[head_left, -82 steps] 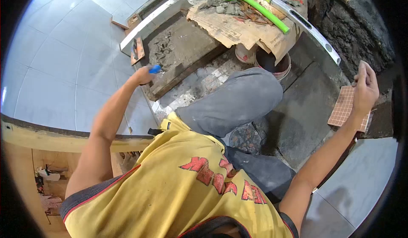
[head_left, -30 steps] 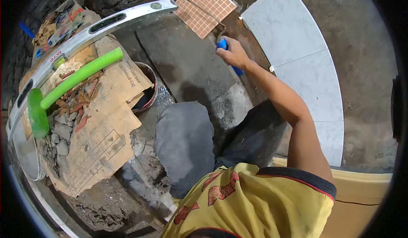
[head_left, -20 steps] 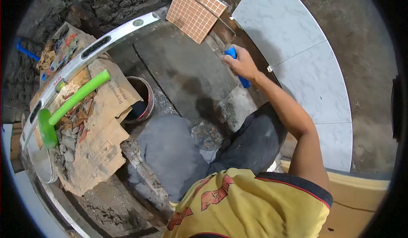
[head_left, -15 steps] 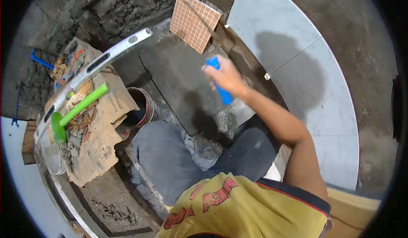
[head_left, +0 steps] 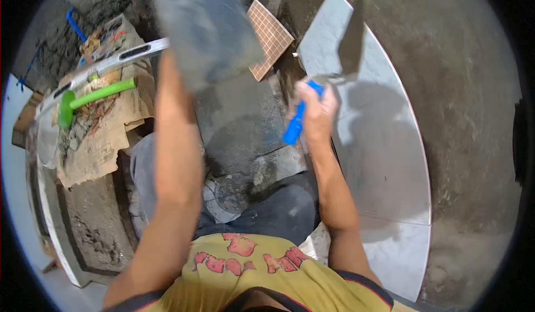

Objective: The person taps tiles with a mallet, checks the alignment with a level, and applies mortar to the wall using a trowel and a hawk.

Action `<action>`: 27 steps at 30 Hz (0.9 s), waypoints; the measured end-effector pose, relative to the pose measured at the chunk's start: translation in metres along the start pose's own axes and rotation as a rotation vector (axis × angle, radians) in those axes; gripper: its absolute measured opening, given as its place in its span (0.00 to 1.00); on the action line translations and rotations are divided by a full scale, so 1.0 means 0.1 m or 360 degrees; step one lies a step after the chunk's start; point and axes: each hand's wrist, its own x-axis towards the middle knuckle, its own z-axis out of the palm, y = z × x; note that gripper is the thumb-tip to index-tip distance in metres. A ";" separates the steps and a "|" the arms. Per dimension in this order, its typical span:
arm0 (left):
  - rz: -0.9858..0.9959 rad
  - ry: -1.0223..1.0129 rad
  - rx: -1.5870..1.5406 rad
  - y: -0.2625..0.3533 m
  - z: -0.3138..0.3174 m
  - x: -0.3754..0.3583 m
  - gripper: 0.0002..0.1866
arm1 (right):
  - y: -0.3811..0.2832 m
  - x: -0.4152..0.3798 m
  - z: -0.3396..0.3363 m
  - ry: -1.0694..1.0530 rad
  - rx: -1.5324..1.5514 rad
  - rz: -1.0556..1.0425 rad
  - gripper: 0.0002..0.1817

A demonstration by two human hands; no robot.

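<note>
Grey tile (head_left: 203,28) raised far-left, left hand hidden behind it, grip unclear; right hand (head_left: 316,108) fingers closed round blue-handled trowel (head_left: 329,89). Butter tile back evenly, keep tile steady.

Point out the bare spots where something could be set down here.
Bare: the white marble tiles right of the right hand with the blue-handled trowel, and grey cement bed below the brown mosaic tile sheet. Crowded: torn cardboard with green mallet, rubble, and spirit level.

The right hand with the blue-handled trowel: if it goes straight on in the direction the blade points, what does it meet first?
Probably the pale curved tile. The right hand holds the trowel with its blade up and away over that tile; depth is unclear.
</note>
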 end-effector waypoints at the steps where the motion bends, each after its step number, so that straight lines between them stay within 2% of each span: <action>1: -0.0114 0.0010 -0.0125 -0.37 0.07 0.03 0.20 | -0.04 0.02 -0.11 -0.0043 -0.0108 0.0004 0.11; 2: -0.0224 0.0034 -0.0243 -0.74 0.09 0.02 0.20 | -0.32 -0.06 -0.04 0.0146 -0.0423 0.0065 0.12; 3: -0.0334 0.0059 -0.0364 -1.08 0.12 -0.02 0.20 | -0.35 -0.03 -0.13 0.0165 -0.0453 0.0074 0.12; 5: -0.0541 0.0114 -0.0583 -1.69 0.09 -0.16 0.20 | -0.67 -0.01 -0.08 0.0132 -0.1035 0.0037 0.13; 8: -0.0769 0.0198 -0.0816 -2.29 0.00 -0.39 0.20 | -0.88 0.38 -0.13 -0.0213 -0.2364 -0.0347 0.18; 11: -0.0933 0.0250 -0.0989 -2.58 -0.10 -0.53 0.20 | -1.01 0.89 0.22 -0.0437 -0.3191 -0.0418 0.17; 13: -0.1003 0.0283 -0.1053 -2.67 -0.20 -0.58 0.20 | -0.98 1.31 0.50 -0.0691 -0.3558 -0.0232 0.17; 14: -0.1035 0.0302 -0.1091 -2.72 -0.22 -0.60 0.20 | -0.90 1.52 0.58 -0.0813 -0.3720 -0.0254 0.18; 15: -0.1067 0.0320 -0.1122 -2.77 -0.23 -0.63 0.20 | -0.85 1.77 0.66 -0.0987 -0.3940 -0.0105 0.20; 17: -0.1116 0.0347 -0.1154 -2.86 -0.26 -0.66 0.19 | -0.73 2.12 0.75 -0.1256 -0.4168 -0.0174 0.18; 19: -0.1154 0.0337 -0.1157 -2.94 -0.26 -0.67 0.19 | -0.61 2.29 0.87 -0.1385 -0.4194 -0.0320 0.15; 23: -0.1153 0.0232 -0.1054 -3.14 -0.24 -0.69 0.19 | -0.42 2.46 1.09 -0.1429 -0.4470 -0.0107 0.14; 27: -0.1077 0.0038 -0.0894 -3.36 -0.17 -0.60 0.17 | -0.35 2.61 1.00 -0.1533 -0.4468 -0.0229 0.14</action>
